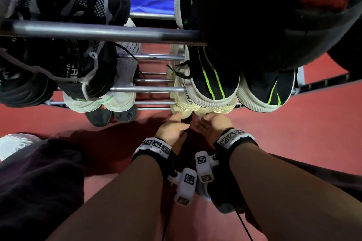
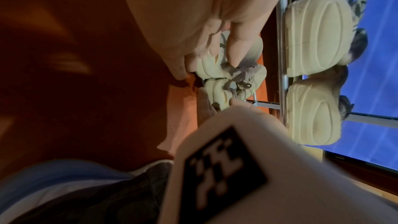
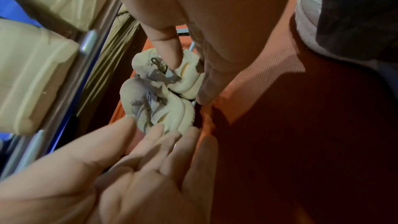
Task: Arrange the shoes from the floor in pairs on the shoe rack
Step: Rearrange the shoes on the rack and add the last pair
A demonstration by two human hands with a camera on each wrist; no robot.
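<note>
While both hands reach low, left hand and right hand fingers, loosely spread, touch the cream shoes.

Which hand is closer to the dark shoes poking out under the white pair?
Left. The left hand is to the right of the dark shoes; the right hand is farther right still, beyond the left hand.

Cream pair side by side on the rack's low tier, heels outward, touching. Black/neon-green pair on the tier above it. Black-grey knit pair upper left, white pair beneath.
</note>
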